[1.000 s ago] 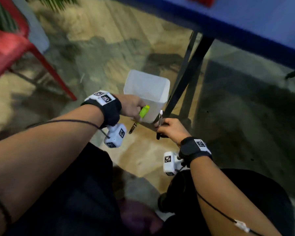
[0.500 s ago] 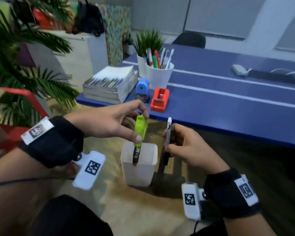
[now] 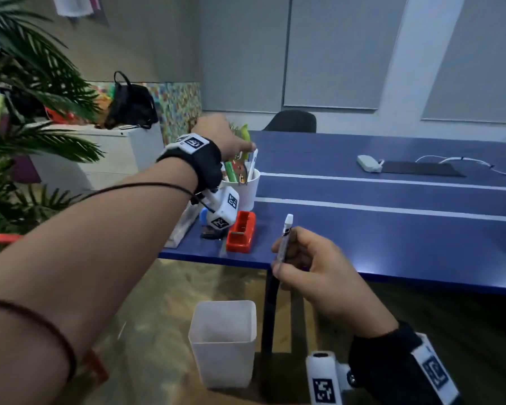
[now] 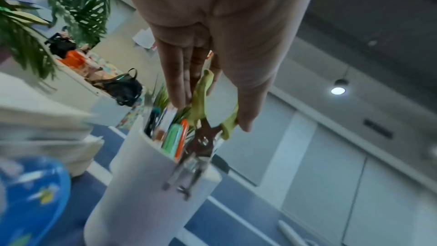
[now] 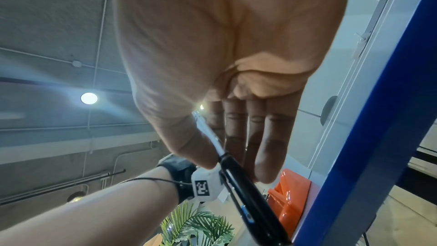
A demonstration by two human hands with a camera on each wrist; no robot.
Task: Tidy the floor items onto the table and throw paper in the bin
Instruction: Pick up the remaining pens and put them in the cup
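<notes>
While the left hand [image 3: 219, 135] pinches the green-handled scissors [image 4: 205, 117] blades-down in the white pen cup [image 3: 247, 185] on the blue table [image 3: 392, 229], the right hand [image 3: 313, 273] grips a pen [image 3: 284, 244] upright near the table's edge, above the bin [image 3: 222, 343] on the floor.

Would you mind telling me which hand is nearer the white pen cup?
Left. The left hand is right above the white pen cup; the right hand is off the table edge.
</notes>
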